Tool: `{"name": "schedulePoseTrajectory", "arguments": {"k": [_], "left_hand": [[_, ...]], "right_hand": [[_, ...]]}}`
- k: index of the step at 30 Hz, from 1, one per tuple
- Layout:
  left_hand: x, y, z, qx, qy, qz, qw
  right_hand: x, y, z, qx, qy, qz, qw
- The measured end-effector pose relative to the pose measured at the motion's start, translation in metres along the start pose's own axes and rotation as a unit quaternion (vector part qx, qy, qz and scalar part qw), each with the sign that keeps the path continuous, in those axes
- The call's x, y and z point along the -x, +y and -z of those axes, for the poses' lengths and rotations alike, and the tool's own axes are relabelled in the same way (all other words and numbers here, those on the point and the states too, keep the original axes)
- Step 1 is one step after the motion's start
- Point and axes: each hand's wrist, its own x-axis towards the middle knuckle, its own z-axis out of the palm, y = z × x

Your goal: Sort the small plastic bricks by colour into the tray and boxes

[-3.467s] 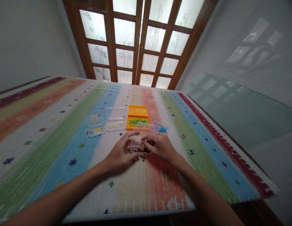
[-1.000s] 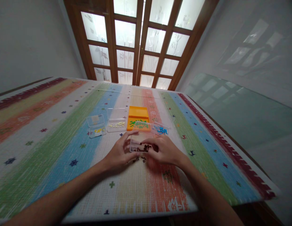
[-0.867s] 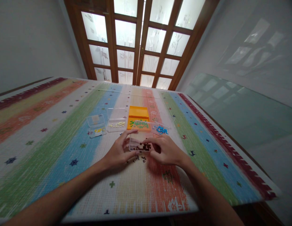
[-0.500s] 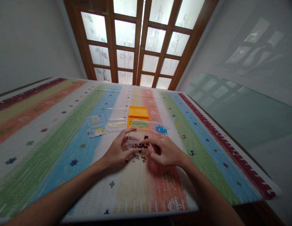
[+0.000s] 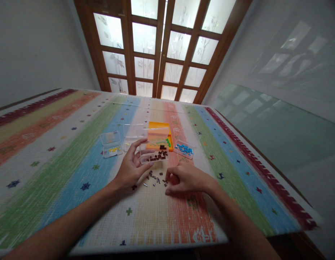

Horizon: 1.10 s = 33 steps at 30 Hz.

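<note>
My left hand (image 5: 133,164) grips the left side of a clear plastic box (image 5: 154,151), tilted above the cloth. Several dark brown pieces (image 5: 159,155) lie inside that box. On the cloth just below are several more small dark pieces (image 5: 155,179), scattered loosely. My right hand (image 5: 180,177) is low at the right edge of these loose pieces, its fingers curled and its thumb near the forefinger. Whether anything is between those fingertips is too small to tell.
Behind the held box stands an open orange box (image 5: 170,134) with green pieces. A clear box of blue pieces (image 5: 184,148) is to its right. Leftward are clear boxes with pale pieces (image 5: 127,144) and yellow pieces (image 5: 114,149). A striped cloth (image 5: 108,216) covers the table.
My left hand has raised the clear box slightly and shifted it left. My right hand has come away from the box and down to the cloth beside the loose pieces.
</note>
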Motion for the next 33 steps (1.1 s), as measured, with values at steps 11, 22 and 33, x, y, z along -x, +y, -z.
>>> {"name": "schedulePoseTrajectory", "arguments": {"k": [11,22,33], "left_hand": [[0.002,0.005,-0.002,0.011,-0.013,0.047,0.999],[0.003,0.006,-0.002,-0.011,-0.025,0.043,0.999],[0.003,0.009,-0.004,-0.002,-0.031,0.059,0.998]], "right_hand": [[-0.005,0.000,-0.009,0.000,-0.011,0.031,0.999],[-0.008,0.003,-0.008,-0.009,0.009,0.067,0.998],[-0.012,0.010,-0.013,-0.017,-0.014,0.075,0.997]]}}
